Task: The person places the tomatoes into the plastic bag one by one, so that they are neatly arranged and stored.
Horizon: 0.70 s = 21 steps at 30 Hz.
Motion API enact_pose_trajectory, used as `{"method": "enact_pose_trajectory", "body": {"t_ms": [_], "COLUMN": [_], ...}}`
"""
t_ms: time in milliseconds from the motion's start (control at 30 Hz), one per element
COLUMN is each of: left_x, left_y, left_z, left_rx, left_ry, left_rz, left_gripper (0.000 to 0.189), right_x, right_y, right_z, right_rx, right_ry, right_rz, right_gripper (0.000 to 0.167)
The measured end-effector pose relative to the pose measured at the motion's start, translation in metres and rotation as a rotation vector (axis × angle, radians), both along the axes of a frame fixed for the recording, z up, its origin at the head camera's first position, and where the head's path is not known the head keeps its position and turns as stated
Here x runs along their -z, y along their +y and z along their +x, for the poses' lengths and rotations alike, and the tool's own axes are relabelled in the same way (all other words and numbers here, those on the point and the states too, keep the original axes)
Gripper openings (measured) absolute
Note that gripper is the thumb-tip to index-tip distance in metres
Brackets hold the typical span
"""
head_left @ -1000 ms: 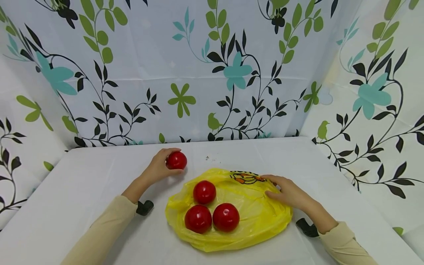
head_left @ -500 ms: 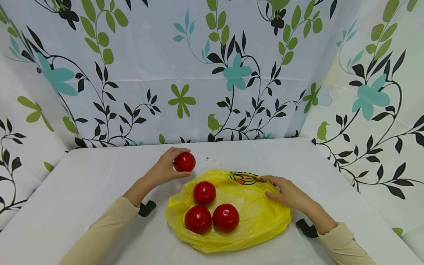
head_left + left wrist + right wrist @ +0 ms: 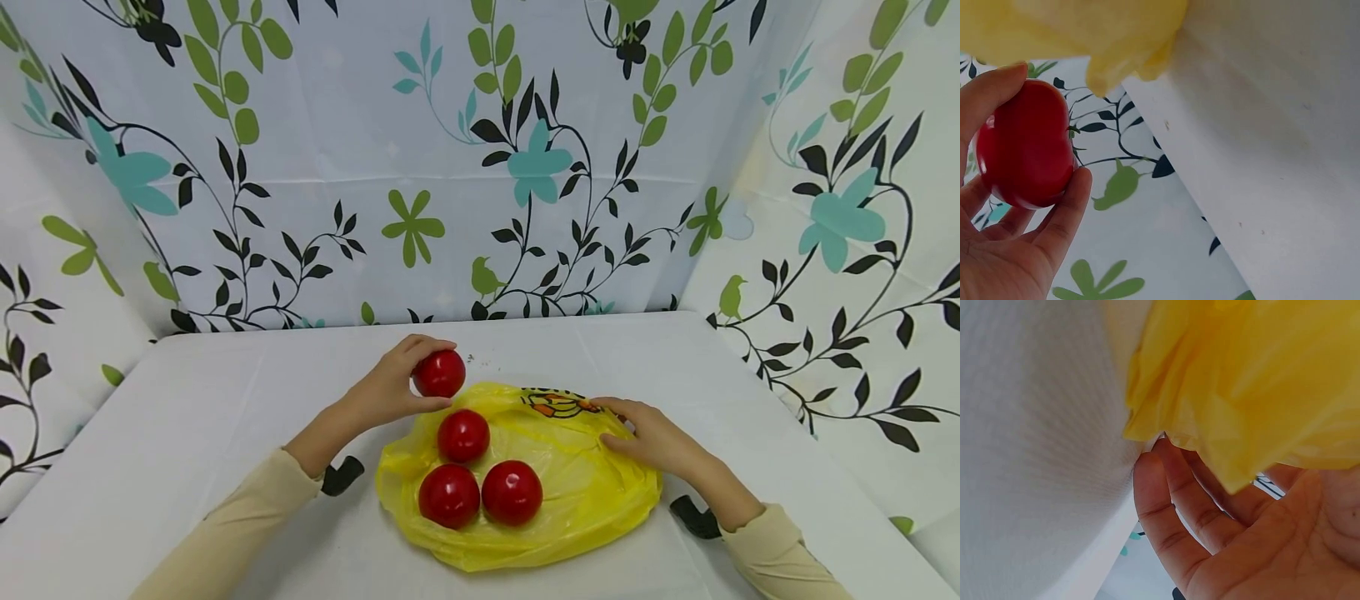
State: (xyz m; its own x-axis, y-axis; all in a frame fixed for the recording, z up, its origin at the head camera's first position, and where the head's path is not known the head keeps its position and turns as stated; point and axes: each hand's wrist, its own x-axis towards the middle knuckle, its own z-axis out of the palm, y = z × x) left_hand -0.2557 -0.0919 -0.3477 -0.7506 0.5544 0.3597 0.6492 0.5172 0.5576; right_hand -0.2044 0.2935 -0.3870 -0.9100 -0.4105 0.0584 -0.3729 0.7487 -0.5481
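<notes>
My left hand (image 3: pixel 388 390) grips a glossy red tomato (image 3: pixel 439 372) between thumb and fingers, above the far left edge of a yellow plastic bag (image 3: pixel 585 483). In the left wrist view, the tomato (image 3: pixel 1025 147) shows a lobed shape and a bit of green stem. Three more red tomatoes sit grouped on the bag's left half: one at the back (image 3: pixel 462 436), one front left (image 3: pixel 448 496), one front right (image 3: pixel 512 492). My right hand (image 3: pixel 652 435) holds the bag's right side, thumb and fingers around its edge; bag folds hide the thumb in the right wrist view.
A white table (image 3: pixel 225 400) lies under everything. Behind and beside it hangs a cloth (image 3: pixel 322 150) printed with leaves and flowers. Small dark specks (image 3: pixel 471 360) mark the table behind the bag. Each wrist carries a black strap piece (image 3: pixel 342 476).
My left hand has moved to the right with its tomato, from left of the bag to over its far left edge. The right hand, the bag and the other tomatoes have stayed put.
</notes>
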Motion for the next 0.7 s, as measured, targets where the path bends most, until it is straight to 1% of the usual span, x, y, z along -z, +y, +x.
{"method": "enact_pose_trajectory", "body": {"t_ms": [233, 400, 700], "left_x": [-0.006, -0.011, -0.012], "left_y": [0.012, 0.021, 0.035], "left_z": [0.011, 0.016, 0.025], "left_rx": [0.035, 0.069, 0.102], "left_ry": [-0.007, -0.005, -0.063], "left_rz": [-0.018, -0.025, -0.048], "left_gripper": [0.068, 0.067, 0.066], "right_x": [0.001, 0.0, -0.001], "right_y": [0.0, 0.001, 0.0], "right_z": [0.0, 0.0, 0.001], "right_rx": [0.003, 0.004, 0.004], "right_ry": [-0.004, -0.001, -0.009], "right_rz": [0.003, 0.002, 0.001], "right_gripper": [0.049, 0.049, 0.048]}}
